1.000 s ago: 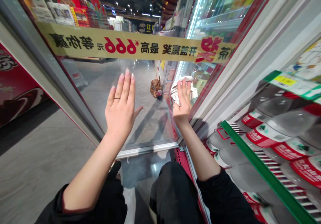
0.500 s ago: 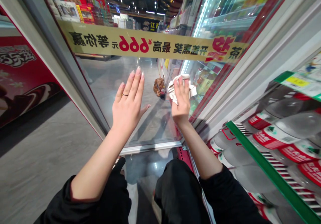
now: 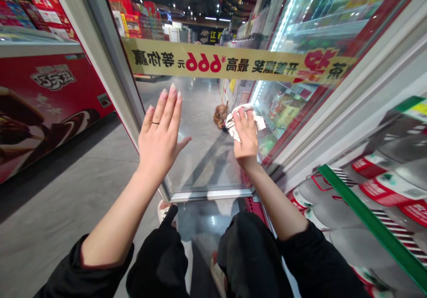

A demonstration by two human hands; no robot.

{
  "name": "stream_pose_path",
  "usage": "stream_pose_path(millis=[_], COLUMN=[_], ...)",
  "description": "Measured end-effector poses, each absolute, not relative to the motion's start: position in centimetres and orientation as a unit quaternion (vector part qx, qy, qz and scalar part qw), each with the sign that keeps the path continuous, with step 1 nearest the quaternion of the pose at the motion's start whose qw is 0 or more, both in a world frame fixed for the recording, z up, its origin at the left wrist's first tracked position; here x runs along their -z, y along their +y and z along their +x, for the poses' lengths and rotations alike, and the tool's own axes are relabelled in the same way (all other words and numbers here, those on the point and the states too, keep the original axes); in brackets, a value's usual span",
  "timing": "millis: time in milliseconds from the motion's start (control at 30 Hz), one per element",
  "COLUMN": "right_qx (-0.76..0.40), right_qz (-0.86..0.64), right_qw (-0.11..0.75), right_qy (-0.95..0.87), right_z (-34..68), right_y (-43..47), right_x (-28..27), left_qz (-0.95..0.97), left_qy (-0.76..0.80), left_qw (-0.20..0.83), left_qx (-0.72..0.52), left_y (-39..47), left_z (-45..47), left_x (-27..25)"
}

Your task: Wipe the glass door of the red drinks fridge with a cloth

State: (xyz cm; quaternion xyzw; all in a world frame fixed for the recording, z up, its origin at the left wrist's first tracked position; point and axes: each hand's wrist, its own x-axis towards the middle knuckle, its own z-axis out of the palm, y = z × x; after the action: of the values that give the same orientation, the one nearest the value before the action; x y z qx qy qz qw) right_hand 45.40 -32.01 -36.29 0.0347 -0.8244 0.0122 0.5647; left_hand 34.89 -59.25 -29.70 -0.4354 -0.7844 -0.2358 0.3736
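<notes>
A glass door (image 3: pixel 200 155) with a pale frame stands before me, and a yellow strip (image 3: pixel 247 62) with mirrored red and black writing crosses its upper half. Against the lower right of the pane, my right hand (image 3: pixel 246 133) presses a crumpled white cloth (image 3: pixel 260 122) under its fingers. My left hand (image 3: pixel 160 129) is raised, palm toward the door, near the left side of the frame. Its fingers are stretched out and hold nothing; a thin dark ring circles one. Whether the left palm touches the glass I cannot tell.
Large bottles with red labels (image 3: pixel 383 187) fill the shelves at right, behind a green shelf edge (image 3: pixel 373 218). A red chest freezer (image 3: pixel 56 93) stands at left. Through the glass show a crumpled brown item (image 3: pixel 220 114) on the floor and lit shelves.
The view has turned left, so the door sits further right in it. My left hand has shifted left across the pane toward the frame. The right hand and cloth moved slightly left on the glass.
</notes>
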Motion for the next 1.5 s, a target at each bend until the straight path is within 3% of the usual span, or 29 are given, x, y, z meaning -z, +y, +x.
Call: stream_pose_path(millis=[300,567,800,967,1167,1500], right_qx=[0.046,0.059,0.095,0.094,0.086,0.122], right_qz=[0.044,0.052,0.104,0.115,0.101,0.173], right_qw=[0.443,0.503,0.417,0.412,0.453,0.431], right_qy=[-0.894,-0.861,-0.898,-0.899,-0.882,-0.877], right_z=[44.8,43.8,42.3,43.1,40.2,39.9], right_y=[-35.0,-35.4,-38.7,-37.5,-42.3,-43.7], right_x=[35.0,33.4,33.1,33.3,30.7,30.9], left_qz=[-0.423,-0.412,-0.399,-0.389,-0.384,-0.386], left_qy=[-0.791,-0.792,-0.795,-0.803,-0.803,-0.81], left_qw=[0.381,0.389,0.393,0.389,0.403,0.405], left_qx=[0.225,0.227,0.231,0.229,0.211,0.176], left_y=[-61.0,-62.8,-63.8,-65.2,-65.9,-66.5], left_z=[34.5,33.5,32.6,32.1,31.6,31.9], left_x=[29.8,30.0,31.1,31.7,31.9,31.4])
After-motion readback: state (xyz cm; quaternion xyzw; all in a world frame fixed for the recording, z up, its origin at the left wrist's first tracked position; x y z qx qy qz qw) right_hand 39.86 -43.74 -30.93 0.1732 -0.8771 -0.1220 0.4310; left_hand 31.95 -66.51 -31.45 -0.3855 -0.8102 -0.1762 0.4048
